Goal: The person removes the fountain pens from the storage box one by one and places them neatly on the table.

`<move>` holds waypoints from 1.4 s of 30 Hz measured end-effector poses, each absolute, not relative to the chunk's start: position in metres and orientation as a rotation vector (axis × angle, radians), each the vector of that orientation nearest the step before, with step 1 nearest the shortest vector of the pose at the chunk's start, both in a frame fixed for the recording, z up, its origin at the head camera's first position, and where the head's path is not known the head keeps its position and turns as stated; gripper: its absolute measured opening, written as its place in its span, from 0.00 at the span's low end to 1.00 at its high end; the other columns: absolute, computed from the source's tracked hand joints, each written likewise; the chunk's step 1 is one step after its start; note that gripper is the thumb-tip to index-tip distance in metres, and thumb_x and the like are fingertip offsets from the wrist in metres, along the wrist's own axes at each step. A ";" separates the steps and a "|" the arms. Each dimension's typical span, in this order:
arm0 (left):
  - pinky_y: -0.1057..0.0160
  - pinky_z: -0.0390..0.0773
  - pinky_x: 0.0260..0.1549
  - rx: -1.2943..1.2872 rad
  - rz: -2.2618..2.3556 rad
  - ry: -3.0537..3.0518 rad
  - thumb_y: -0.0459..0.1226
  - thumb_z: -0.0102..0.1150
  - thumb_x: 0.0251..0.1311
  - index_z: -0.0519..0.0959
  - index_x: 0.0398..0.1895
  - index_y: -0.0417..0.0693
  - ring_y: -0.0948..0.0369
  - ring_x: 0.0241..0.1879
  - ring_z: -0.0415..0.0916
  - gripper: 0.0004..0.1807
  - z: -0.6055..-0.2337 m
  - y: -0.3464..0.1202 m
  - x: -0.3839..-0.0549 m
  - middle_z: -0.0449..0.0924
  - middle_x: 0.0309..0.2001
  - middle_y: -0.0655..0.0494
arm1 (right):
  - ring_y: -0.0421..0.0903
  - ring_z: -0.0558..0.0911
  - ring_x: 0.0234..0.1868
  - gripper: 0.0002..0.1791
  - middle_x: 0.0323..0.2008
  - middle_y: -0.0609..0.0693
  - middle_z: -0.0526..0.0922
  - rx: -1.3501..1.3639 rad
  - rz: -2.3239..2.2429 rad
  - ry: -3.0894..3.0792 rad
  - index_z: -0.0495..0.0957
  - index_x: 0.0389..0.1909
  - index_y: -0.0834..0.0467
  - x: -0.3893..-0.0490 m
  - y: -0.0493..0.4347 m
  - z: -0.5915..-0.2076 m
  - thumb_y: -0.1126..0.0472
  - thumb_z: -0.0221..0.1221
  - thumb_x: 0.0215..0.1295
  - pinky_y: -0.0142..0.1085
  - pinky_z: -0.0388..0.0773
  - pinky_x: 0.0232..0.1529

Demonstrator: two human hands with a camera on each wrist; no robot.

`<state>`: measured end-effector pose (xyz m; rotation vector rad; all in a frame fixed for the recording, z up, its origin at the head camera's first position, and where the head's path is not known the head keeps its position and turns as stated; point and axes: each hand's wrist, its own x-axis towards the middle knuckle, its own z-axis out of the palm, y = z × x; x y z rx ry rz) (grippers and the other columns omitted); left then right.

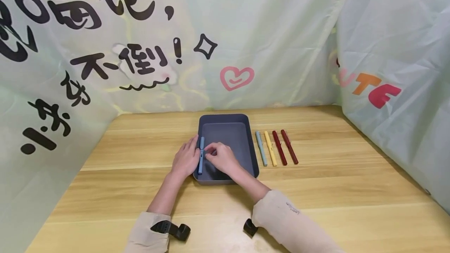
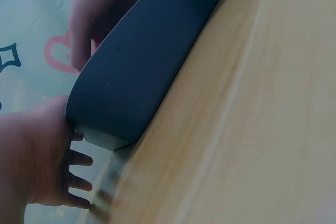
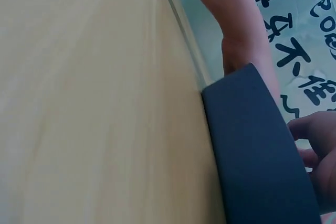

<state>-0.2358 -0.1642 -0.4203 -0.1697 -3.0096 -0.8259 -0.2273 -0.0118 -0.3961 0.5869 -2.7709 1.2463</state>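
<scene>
A blue capped pen (image 1: 201, 163) lies lengthwise along the left side of the dark grey tray (image 1: 225, 118). My left hand (image 1: 186, 158) rests on the tray's left rim, fingers pointing away from me, its thumb side close to the pen. In the left wrist view, the fingers of the left hand (image 2: 42, 156) extend past the tray's outer wall (image 2: 136, 61). Over the tray, my right hand (image 1: 222, 158) has its fingers loosely bent, tips just right of the pen's middle. A gap shows between thumb and fingers of the right hand (image 3: 323, 145); the pen is hidden there.
Right of the tray, a light blue pen (image 1: 261, 148), a yellow pen (image 1: 270, 148) and two dark red pens (image 1: 279, 147) lie side by side on the wooden table (image 1: 334, 190). A printed curtain (image 1: 281, 30) stands behind and at both sides.
</scene>
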 end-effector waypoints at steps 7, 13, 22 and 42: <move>0.45 0.49 0.61 -0.196 -0.788 -3.006 0.42 0.32 0.70 0.48 0.72 0.47 0.42 0.66 0.47 0.28 -0.420 -0.164 -0.236 0.51 0.69 0.42 | 0.44 0.76 0.32 0.12 0.33 0.49 0.77 0.586 1.224 -2.867 0.81 0.44 0.56 -0.232 -0.023 -0.403 0.65 0.59 0.58 0.34 0.73 0.31; 0.42 0.49 0.60 -0.180 -0.784 -3.023 0.42 0.31 0.70 0.47 0.73 0.50 0.41 0.66 0.46 0.28 -0.420 -0.165 -0.235 0.50 0.69 0.43 | 0.44 0.75 0.33 0.15 0.31 0.48 0.76 0.601 1.174 -2.914 0.81 0.47 0.56 -0.232 -0.026 -0.407 0.64 0.59 0.58 0.36 0.72 0.32; 0.41 0.38 0.61 -0.138 -0.741 -3.038 0.43 0.31 0.70 0.47 0.73 0.52 0.41 0.67 0.37 0.29 -0.419 -0.163 -0.237 0.46 0.70 0.42 | 0.44 0.74 0.31 0.11 0.31 0.48 0.75 0.604 1.105 -2.889 0.81 0.43 0.56 -0.231 -0.023 -0.413 0.61 0.60 0.59 0.36 0.71 0.30; 0.41 0.35 0.61 -0.140 -0.699 -3.056 0.43 0.30 0.70 0.46 0.73 0.53 0.43 0.68 0.32 0.29 -0.420 -0.163 -0.237 0.41 0.71 0.42 | 0.43 0.71 0.26 0.18 0.30 0.47 0.71 0.456 0.922 -2.977 0.76 0.44 0.53 -0.230 -0.027 -0.412 0.57 0.67 0.52 0.34 0.69 0.23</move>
